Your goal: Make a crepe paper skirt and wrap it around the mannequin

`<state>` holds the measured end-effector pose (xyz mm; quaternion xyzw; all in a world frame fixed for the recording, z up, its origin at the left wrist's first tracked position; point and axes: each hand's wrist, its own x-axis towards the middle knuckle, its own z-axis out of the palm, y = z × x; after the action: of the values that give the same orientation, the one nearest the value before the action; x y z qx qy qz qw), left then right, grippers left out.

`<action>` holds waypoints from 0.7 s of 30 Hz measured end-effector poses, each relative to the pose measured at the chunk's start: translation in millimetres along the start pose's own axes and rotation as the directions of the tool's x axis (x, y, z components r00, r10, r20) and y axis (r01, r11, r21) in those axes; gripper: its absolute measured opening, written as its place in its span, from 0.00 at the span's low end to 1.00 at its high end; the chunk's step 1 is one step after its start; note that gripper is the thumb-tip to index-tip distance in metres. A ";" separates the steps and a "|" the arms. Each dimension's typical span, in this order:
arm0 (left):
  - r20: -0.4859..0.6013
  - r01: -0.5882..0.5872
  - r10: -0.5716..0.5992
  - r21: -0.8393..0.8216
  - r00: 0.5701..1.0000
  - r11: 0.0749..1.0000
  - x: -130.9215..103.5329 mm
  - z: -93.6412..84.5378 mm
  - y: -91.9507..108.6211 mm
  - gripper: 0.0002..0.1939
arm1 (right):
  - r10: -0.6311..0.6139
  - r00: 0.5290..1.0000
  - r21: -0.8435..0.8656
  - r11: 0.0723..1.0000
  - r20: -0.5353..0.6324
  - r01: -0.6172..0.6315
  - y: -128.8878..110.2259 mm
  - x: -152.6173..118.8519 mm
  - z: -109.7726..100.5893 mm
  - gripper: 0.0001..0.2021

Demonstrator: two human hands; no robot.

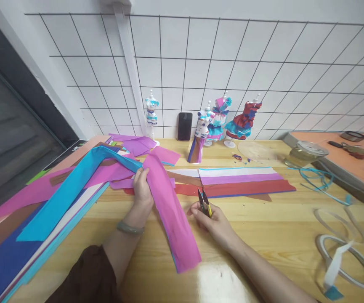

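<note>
Head view. Work appears partway: 2 dress forms wear full outfits, while 2 partly covered forms seem unfinished. A pink strip, gripped near its far end by the left hand, extends between the hands toward the wearer over the bench. The right hand is closed around snips, blades apart, clear of the strip.

Snips' handles part-hid by R hand, dk blue strip cropped at L edge
</note>
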<state>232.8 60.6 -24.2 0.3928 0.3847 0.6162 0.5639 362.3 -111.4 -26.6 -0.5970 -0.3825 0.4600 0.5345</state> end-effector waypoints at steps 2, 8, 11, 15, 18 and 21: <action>-0.008 -0.049 0.049 -0.006 0.999 0.999 -1.1 1.4 1.7 0.09 | 0.014 0.997 0.019 1.000 0.071 -0.016 -1.1 -2.4 0.4 0.16; -0.088 -0.210 0.214 0.053 0.973 0.976 3.8 1.4 3.7 0.08 | -0.044 0.979 -0.094 0.994 0.197 0.064 -9.8 -7.9 2.5 0.16; -0.089 -0.166 0.167 0.019 0.982 0.986 7.3 0.4 1.3 0.09 | -0.010 0.977 -0.146 0.988 0.214 0.042 -11.0 -8.8 4.4 0.13; 0.066 0.020 -0.012 -0.124 0.998 0.992 2.9 4.9 -0.6 0.13 | -0.011 0.991 -0.110 0.994 0.136 0.026 -9.3 -5.4 1.3 0.11; 0.260 0.172 -0.143 -0.092 0.955 0.981 -5.1 8.5 -1.2 0.15 | -0.002 1.000 -0.079 0.997 0.029 0.004 -8.1 0.3 -5.5 0.12; 0.466 0.266 -0.289 0.116 0.836 0.957 -11.2 7.8 -2.6 0.16 | -0.012 0.999 -0.087 0.996 -0.046 0.008 -6.1 6.7 -12.9 0.13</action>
<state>241.6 49.9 -24.1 0.4857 0.3004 0.4026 0.7153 376.8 -107.9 -21.5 -0.6283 -0.3926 0.4264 0.5189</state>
